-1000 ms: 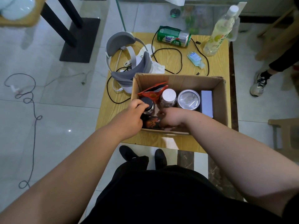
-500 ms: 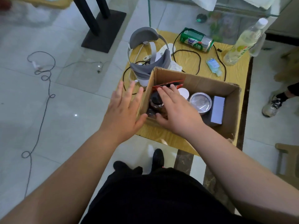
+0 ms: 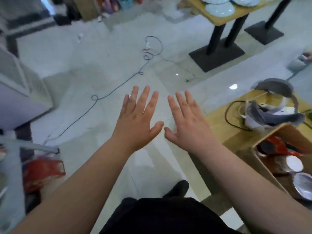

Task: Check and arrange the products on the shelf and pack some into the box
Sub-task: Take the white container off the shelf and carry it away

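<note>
My left hand [image 3: 138,115] and my right hand [image 3: 187,119] are both held out flat over the tiled floor, fingers spread, holding nothing. The cardboard box [image 3: 270,141] sits on a low wooden table [image 3: 224,125] at the right edge, well to the right of my hands. Inside it I see a red packet [image 3: 278,144], a white-lidded jar [image 3: 294,163] and a silver can top [image 3: 303,184]. A red snack bag [image 3: 42,173] lies low at the left on a pale shelf frame [image 3: 15,166].
A grey and white headset [image 3: 271,107] with a black cable lies on the wooden table behind the box. A dark cable [image 3: 118,85] trails across the floor. A black-legged table [image 3: 221,36] with white plates stands at the top right. A white cabinet [image 3: 20,92] is at the left.
Both hands have come out of the box and moved left over the floor, open. My view has swung left, so the box now sits at the right edge.
</note>
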